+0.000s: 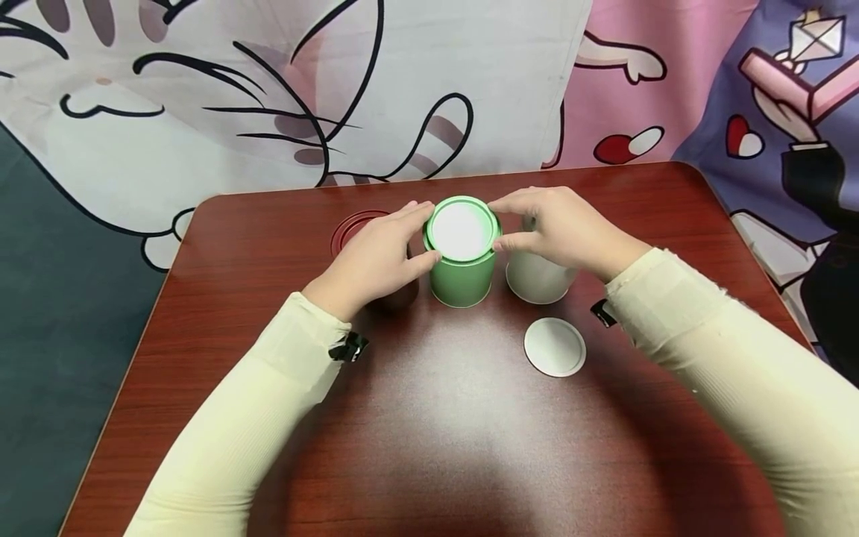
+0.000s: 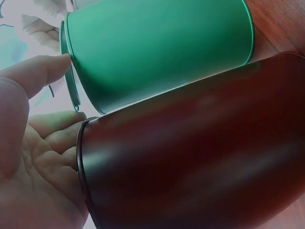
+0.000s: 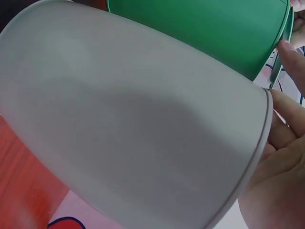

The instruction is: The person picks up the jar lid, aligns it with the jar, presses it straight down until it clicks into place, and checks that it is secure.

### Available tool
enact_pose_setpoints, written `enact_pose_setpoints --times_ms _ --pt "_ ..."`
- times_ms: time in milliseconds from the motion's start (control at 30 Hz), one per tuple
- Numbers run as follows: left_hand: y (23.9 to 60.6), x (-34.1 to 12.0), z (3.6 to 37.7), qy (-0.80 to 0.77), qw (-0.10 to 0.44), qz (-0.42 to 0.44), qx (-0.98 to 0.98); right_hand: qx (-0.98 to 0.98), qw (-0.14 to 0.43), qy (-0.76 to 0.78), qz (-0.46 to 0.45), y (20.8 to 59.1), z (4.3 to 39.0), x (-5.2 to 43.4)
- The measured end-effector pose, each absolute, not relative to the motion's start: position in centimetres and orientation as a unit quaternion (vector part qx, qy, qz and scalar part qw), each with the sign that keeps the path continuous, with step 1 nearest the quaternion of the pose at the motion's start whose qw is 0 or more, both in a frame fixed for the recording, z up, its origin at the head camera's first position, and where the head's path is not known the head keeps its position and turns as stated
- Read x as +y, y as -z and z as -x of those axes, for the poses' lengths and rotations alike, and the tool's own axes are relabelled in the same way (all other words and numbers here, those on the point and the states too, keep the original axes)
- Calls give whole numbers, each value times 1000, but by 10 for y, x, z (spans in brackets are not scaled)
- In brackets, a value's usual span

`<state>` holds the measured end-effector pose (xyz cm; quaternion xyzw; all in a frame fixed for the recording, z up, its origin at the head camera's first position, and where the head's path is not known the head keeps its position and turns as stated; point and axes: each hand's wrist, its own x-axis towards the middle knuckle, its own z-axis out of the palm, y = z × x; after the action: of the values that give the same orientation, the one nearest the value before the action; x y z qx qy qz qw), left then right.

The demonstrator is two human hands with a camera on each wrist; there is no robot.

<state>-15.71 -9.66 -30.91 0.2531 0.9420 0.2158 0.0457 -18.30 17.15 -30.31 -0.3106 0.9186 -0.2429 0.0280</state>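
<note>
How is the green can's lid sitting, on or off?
Not fully on: wrist views show a gap between the lid and green can.

High head view — wrist close-ups

1. On my feed, the left hand point(image 1: 379, 257) grips the green lid point(image 1: 461, 230) at its left rim, thumb nearest the body.
2. I see the right hand point(image 1: 567, 224) pinching the lid's right rim.
3. My left forearm point(image 1: 228, 432) and right forearm point(image 1: 745, 388) slant inward toward the lid.
</note>
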Motion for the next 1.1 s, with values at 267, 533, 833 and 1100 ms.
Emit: enact_pose_setpoints --times_ms 267,533,833,1100 --pt "309 -95 162 -221 49 -253 941 925 58 236 293 301 187 170" --pt "307 -92 163 -198 50 -252 946 929 89 230 277 297 189 169" --pt "304 -89 163 -173 65 -237 954 936 110 212 260 295 188 167" --pt "305 -86 165 -168 63 -234 956 945 128 187 237 293 186 165"
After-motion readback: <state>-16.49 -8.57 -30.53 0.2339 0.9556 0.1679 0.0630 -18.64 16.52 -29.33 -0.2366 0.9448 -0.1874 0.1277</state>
